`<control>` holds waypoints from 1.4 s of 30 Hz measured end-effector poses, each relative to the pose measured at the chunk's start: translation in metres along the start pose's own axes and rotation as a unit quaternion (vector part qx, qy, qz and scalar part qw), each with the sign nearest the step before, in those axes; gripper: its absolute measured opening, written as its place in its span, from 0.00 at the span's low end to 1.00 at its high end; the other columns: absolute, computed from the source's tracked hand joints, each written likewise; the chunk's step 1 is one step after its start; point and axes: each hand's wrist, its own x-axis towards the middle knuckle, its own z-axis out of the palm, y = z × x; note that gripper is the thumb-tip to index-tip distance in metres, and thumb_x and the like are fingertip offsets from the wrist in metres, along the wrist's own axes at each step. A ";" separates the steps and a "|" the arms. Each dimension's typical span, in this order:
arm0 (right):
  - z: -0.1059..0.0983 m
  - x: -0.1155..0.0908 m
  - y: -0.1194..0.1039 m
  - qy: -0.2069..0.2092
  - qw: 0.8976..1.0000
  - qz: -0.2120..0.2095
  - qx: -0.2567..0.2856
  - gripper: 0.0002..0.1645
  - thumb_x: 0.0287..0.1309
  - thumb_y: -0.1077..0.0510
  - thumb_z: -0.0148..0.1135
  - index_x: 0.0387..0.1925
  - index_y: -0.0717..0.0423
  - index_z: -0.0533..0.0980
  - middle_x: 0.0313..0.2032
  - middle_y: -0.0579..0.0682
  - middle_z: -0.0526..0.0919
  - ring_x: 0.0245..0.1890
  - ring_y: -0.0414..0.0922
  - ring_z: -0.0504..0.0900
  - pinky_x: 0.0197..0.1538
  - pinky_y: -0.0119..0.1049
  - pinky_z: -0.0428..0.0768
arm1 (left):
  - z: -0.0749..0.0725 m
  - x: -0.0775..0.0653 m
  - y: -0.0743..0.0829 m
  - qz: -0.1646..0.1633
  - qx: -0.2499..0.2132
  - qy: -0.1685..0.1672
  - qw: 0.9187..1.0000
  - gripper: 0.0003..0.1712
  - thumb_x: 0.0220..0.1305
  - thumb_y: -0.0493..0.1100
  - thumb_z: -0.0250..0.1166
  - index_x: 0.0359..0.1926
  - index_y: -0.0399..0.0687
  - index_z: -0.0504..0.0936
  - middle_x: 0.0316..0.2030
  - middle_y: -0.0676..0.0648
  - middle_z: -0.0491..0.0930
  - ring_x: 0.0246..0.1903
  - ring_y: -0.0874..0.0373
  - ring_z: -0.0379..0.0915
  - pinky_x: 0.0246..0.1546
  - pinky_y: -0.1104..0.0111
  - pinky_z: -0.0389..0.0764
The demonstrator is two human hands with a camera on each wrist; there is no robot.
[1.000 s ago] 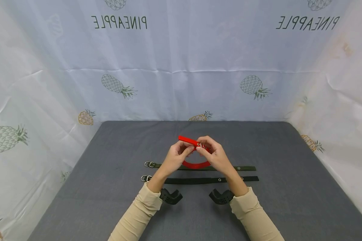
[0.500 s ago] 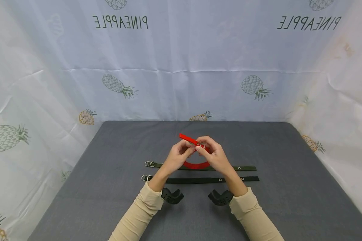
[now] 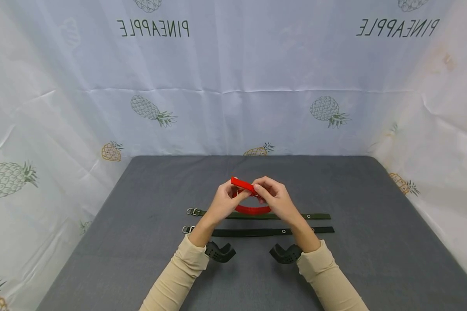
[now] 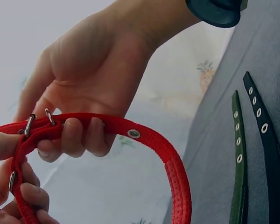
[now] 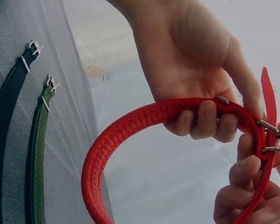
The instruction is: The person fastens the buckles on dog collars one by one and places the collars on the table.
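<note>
Both hands hold a red dog collar point(image 3: 253, 211) bent into a loop above the table. In the head view, my left hand point(image 3: 222, 202) pinches it near the metal buckle point(image 5: 269, 129). Opposite, my right hand point(image 3: 275, 199) grips the strap, its thumb on the upper side. The free strap end point(image 3: 241, 184) sticks up to the left. In the right wrist view, this end runs by the buckle frame and a D-ring; whether the prong sits in an eyelet cannot be told. An eyelet point(image 4: 133, 134) shows on the band in the left wrist view.
A green collar point(image 3: 319, 216) and a black collar point(image 3: 249, 233) lie straight, side by side, on the grey table point(image 3: 159, 185), buckles to the left. White pineapple-print curtains point(image 3: 233, 65) enclose the back and sides. Each wrist wears a black camera mount point(image 3: 220, 252).
The red strap's free end has dipped slightly, and its eyelets have turned out of sight. Both hands shift a little on the collar. The green and black collars stay put.
</note>
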 end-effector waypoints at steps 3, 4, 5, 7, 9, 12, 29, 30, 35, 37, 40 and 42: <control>-0.001 0.001 -0.001 0.016 1.000 0.003 0.011 0.12 0.69 0.62 0.52 0.45 0.69 0.74 0.28 0.39 0.78 0.24 0.38 0.73 0.31 0.27 0.77 | -0.001 0.001 0.001 0.009 -0.001 -0.011 1.000 0.13 0.66 0.35 0.60 0.48 0.30 0.75 0.44 0.28 0.79 0.35 0.67 0.77 0.43 0.75 0.80; -0.002 0.002 -0.001 0.019 1.000 0.005 0.013 0.12 0.69 0.62 0.51 0.46 0.70 0.73 0.29 0.38 0.78 0.25 0.37 0.73 0.32 0.27 0.77 | -0.001 0.001 0.002 0.010 -0.003 -0.014 1.000 0.14 0.66 0.36 0.60 0.49 0.31 0.75 0.45 0.29 0.79 0.38 0.62 0.79 0.45 0.76 0.80; -0.003 0.002 -0.001 0.020 1.000 0.010 0.016 0.13 0.69 0.62 0.51 0.46 0.70 0.73 0.30 0.37 0.78 0.26 0.36 0.74 0.33 0.27 0.77 | -0.002 0.001 0.003 0.010 -0.006 -0.018 1.000 0.15 0.66 0.37 0.60 0.50 0.31 0.75 0.46 0.29 0.79 0.41 0.57 0.80 0.47 0.76 0.80; -0.004 0.001 -0.001 0.022 0.999 0.018 0.024 0.13 0.70 0.63 0.50 0.48 0.71 0.72 0.31 0.38 0.79 0.28 0.37 0.75 0.34 0.26 0.78 | -0.002 0.001 0.004 0.006 -0.012 -0.024 1.000 0.16 0.67 0.38 0.61 0.52 0.33 0.75 0.48 0.31 0.78 0.45 0.51 0.80 0.50 0.76 0.79; -0.005 0.001 -0.001 0.022 0.999 0.019 0.025 0.13 0.70 0.63 0.49 0.48 0.71 0.71 0.32 0.37 0.79 0.29 0.38 0.75 0.35 0.26 0.78 | -0.003 0.001 0.004 0.002 -0.013 -0.029 0.999 0.16 0.66 0.39 0.61 0.52 0.35 0.75 0.49 0.32 0.79 0.45 0.51 0.79 0.49 0.76 0.80; -0.006 0.001 -0.001 0.024 0.999 0.019 0.026 0.13 0.70 0.64 0.48 0.48 0.72 0.70 0.32 0.38 0.79 0.29 0.41 0.75 0.36 0.27 0.78 | -0.004 0.002 0.004 0.004 -0.015 -0.032 0.999 0.17 0.66 0.38 0.62 0.53 0.36 0.75 0.49 0.33 0.79 0.43 0.58 0.79 0.48 0.75 0.80; -0.012 0.000 -0.001 0.047 0.996 0.053 0.060 0.13 0.72 0.60 0.47 0.48 0.68 0.70 0.34 0.34 0.80 0.31 0.36 0.75 0.37 0.27 0.77 | -0.005 0.000 -0.005 0.019 -0.005 -0.014 1.000 0.20 0.66 0.35 0.61 0.58 0.34 0.73 0.52 0.32 0.77 0.49 0.47 0.74 0.48 0.78 0.79; -0.013 0.000 -0.002 0.045 0.995 0.058 0.065 0.13 0.72 0.60 0.45 0.48 0.67 0.70 0.34 0.35 0.79 0.32 0.36 0.75 0.38 0.27 0.78 | -0.005 0.000 -0.006 0.023 -0.007 -0.013 1.000 0.20 0.66 0.35 0.60 0.58 0.33 0.73 0.52 0.31 0.77 0.48 0.48 0.75 0.47 0.79 0.79; -0.013 0.001 -0.006 0.020 0.993 0.096 0.065 0.18 0.73 0.56 0.41 0.52 0.67 0.69 0.40 0.41 0.77 0.36 0.37 0.78 0.47 0.33 0.79 | -0.001 -0.001 -0.006 0.044 0.011 -0.009 0.999 0.18 0.66 0.34 0.60 0.56 0.33 0.74 0.51 0.32 0.77 0.46 0.53 0.76 0.47 0.80 0.79; -0.014 0.002 -0.009 0.009 0.993 0.105 0.046 0.21 0.74 0.54 0.42 0.53 0.68 0.69 0.40 0.43 0.77 0.37 0.39 0.79 0.49 0.36 0.79 | 0.000 -0.002 -0.006 0.056 0.028 -0.008 0.998 0.18 0.66 0.34 0.60 0.56 0.34 0.74 0.49 0.33 0.78 0.45 0.54 0.77 0.47 0.79 0.79; -0.013 0.003 -0.013 -0.003 0.993 0.114 0.025 0.21 0.73 0.52 0.44 0.50 0.67 0.71 0.39 0.45 0.77 0.37 0.43 0.79 0.48 0.39 0.79 | 0.001 -0.002 -0.005 0.071 0.050 -0.007 0.996 0.17 0.66 0.35 0.61 0.54 0.35 0.76 0.47 0.35 0.78 0.43 0.56 0.78 0.46 0.77 0.81; -0.013 0.004 -0.015 -0.007 0.993 0.113 0.021 0.20 0.73 0.52 0.44 0.46 0.67 0.72 0.36 0.46 0.76 0.36 0.45 0.78 0.47 0.38 0.78 | 0.001 -0.002 -0.004 0.079 0.060 -0.005 0.995 0.16 0.65 0.35 0.61 0.53 0.36 0.77 0.45 0.37 0.78 0.42 0.59 0.78 0.45 0.76 0.81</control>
